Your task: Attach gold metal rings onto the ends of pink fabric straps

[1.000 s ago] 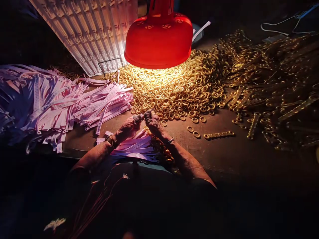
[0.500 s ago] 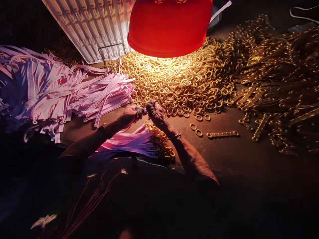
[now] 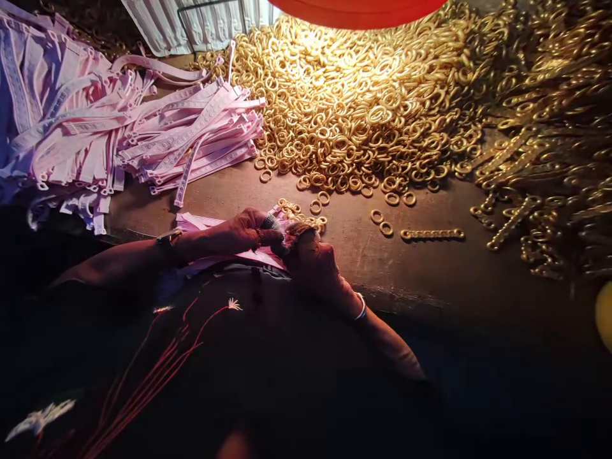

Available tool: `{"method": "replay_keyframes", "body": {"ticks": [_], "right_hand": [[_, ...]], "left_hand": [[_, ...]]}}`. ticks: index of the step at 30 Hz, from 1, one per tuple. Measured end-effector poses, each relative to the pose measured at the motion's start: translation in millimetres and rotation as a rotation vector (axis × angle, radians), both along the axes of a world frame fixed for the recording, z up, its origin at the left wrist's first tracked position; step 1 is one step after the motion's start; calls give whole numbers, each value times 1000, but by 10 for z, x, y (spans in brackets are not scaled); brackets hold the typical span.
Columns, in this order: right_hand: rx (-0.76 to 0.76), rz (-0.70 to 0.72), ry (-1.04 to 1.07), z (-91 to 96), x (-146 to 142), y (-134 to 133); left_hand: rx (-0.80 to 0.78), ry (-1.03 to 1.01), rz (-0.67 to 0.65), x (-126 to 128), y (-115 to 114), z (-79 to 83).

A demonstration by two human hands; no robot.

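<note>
Now, the fingers (image 3: 297, 233) of the left hand (image 3: 241, 231) and the right hand (image 3: 310, 264) are pressed together tip to tip, pinching something too small to make out, with a grey wrap on the left fingertips, right above a bundle of pink plastic strips (image 3: 224, 223) and just beside a few loose gold-coloured rings (image 3: 306, 220). Further out, a great mound of gold-coloured rings (image 3: 354, 108) and a heap of pink strips (image 3: 191, 121) cover the dark tabletop (image 3: 430, 274). A short linked chain (image 3: 433, 234) lies apart from the mound, and a glowing red lampshade (image 3: 358, 9) hangs overhead!
</note>
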State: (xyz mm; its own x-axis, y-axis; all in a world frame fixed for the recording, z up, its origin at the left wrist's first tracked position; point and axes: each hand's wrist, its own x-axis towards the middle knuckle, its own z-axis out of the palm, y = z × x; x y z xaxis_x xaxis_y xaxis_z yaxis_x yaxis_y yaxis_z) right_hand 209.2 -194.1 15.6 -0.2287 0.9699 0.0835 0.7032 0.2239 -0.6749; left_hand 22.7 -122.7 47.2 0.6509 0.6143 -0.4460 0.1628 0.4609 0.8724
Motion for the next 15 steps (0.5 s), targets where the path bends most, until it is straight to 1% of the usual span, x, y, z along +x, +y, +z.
{"method": "replay_keyframes", "body": {"ticks": [3, 5, 7, 11, 13, 15], "right_hand": [[-151, -30, 173, 57, -21, 2], [-217, 15, 294, 116, -34, 30], [-238, 69, 364, 161, -43, 54], [-246, 148, 328, 157, -41, 78], [-216, 178, 263, 127, -26, 102], [-162, 200, 167, 100, -2, 145]], "left_hand": [[26, 36, 59, -3, -71, 50], [32, 59, 80, 16, -77, 95], [15, 72, 75, 38, -75, 107], [-70, 28, 92, 68, -103, 10], [-94, 15, 115, 85, -127, -42], [-85, 33, 136, 106, -136, -50]]}}
